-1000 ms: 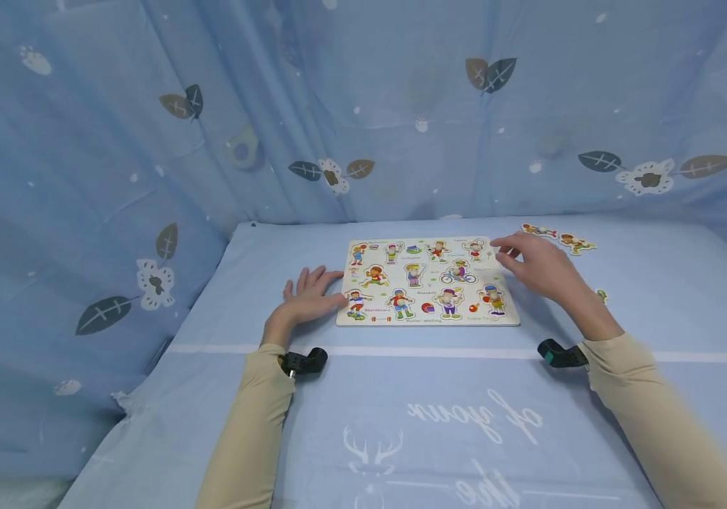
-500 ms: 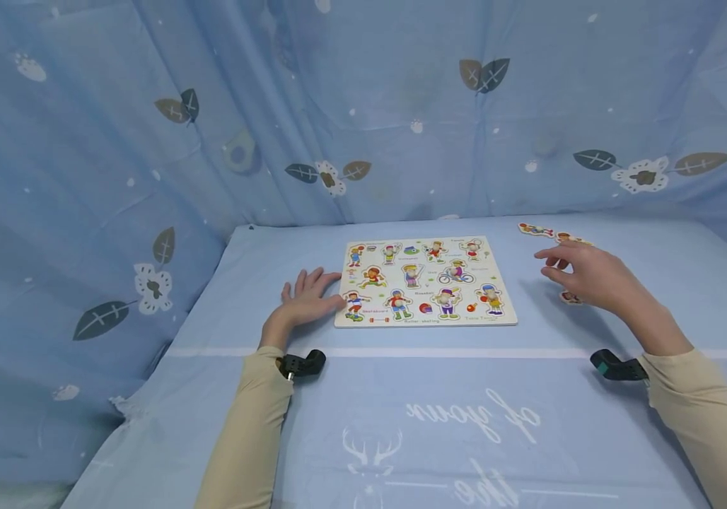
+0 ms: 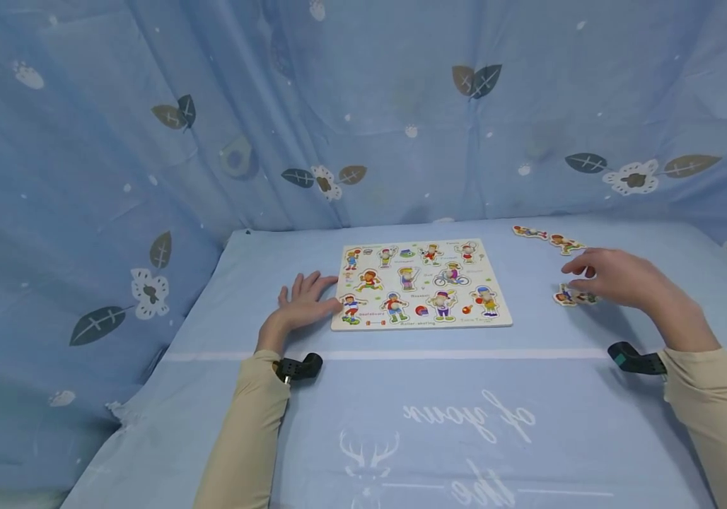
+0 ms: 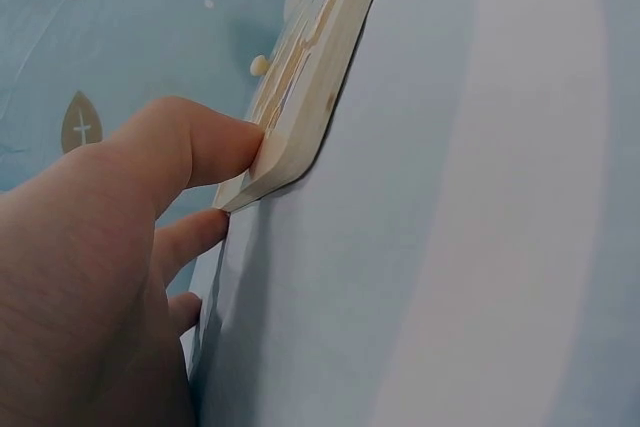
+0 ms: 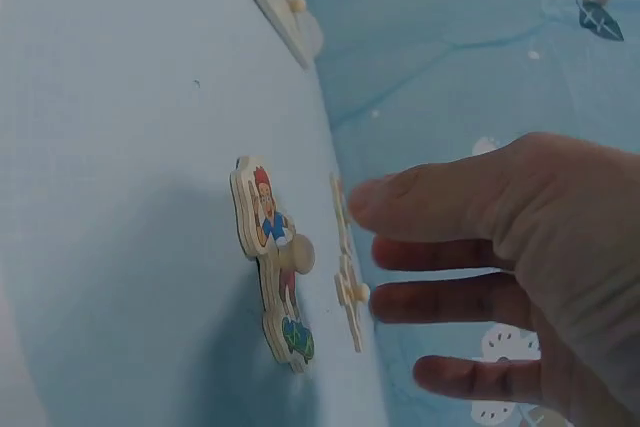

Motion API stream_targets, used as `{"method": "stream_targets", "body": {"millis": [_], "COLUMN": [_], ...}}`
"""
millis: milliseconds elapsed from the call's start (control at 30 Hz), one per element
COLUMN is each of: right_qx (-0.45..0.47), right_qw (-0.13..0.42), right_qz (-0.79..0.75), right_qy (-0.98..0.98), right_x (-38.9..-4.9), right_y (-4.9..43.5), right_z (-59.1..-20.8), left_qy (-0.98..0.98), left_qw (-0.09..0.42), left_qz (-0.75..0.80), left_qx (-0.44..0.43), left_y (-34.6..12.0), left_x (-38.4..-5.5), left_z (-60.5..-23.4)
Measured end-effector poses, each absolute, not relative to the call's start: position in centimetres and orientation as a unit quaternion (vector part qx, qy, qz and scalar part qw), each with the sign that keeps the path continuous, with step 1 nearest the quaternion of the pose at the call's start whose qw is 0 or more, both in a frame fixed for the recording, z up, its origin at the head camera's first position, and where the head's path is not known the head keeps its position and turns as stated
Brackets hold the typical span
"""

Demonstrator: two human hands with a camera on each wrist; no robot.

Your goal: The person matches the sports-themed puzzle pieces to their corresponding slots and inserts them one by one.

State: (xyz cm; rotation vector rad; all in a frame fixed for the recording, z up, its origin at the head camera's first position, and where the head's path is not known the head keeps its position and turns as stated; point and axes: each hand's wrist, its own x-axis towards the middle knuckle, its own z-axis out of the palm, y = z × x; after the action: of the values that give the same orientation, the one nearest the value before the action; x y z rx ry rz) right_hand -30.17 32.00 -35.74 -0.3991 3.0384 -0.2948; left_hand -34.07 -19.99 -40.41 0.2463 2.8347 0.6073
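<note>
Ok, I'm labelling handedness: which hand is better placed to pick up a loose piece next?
Probably the right hand: it hovers near a loose piece, while the left hand touches the puzzle board.

Blue curtain (image 3: 389, 85) with leaf-and-flower prints (image 3: 636, 178) behind a pale blue cloth (image 3: 440, 382) with a white stripe (image 3: 427, 354).

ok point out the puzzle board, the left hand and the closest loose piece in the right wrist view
Puzzle board (image 3: 468, 292): head view, on a bare patch of its face.
Left hand (image 3: 300, 308): head view, on the back of the hand.
Loose piece (image 5: 297, 254): right wrist view, on its round knob.
</note>
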Motion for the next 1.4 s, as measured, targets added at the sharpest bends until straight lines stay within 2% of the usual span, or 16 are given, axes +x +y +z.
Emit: {"method": "stream_targets", "body": {"millis": [167, 667, 1400], "right_qx": [-0.113, -0.082, -0.08], "right_qw": [0.074, 0.13, 0.129], "right_qz": [-0.118, -0.168, -0.112], "right_qy": [0.984, 0.974, 0.982], "right_x": [-30.2, -30.5, -30.4], "right_y": [32.4, 32.9, 31.6], "right_z": [-36.1, -36.4, -36.3], "left_qy": [0.968, 0.969, 0.97], "left_qw": [0.118, 0.113, 0.112], "left_qz": [0.208, 0.205, 0.197], "left_qx": [0.082, 0.085, 0.087], "left_y": [-20.0, -20.1, -20.2], "left_x": [-33.9, -34.0, -34.1], "left_z": [-40.6, -40.8, -40.8]}}
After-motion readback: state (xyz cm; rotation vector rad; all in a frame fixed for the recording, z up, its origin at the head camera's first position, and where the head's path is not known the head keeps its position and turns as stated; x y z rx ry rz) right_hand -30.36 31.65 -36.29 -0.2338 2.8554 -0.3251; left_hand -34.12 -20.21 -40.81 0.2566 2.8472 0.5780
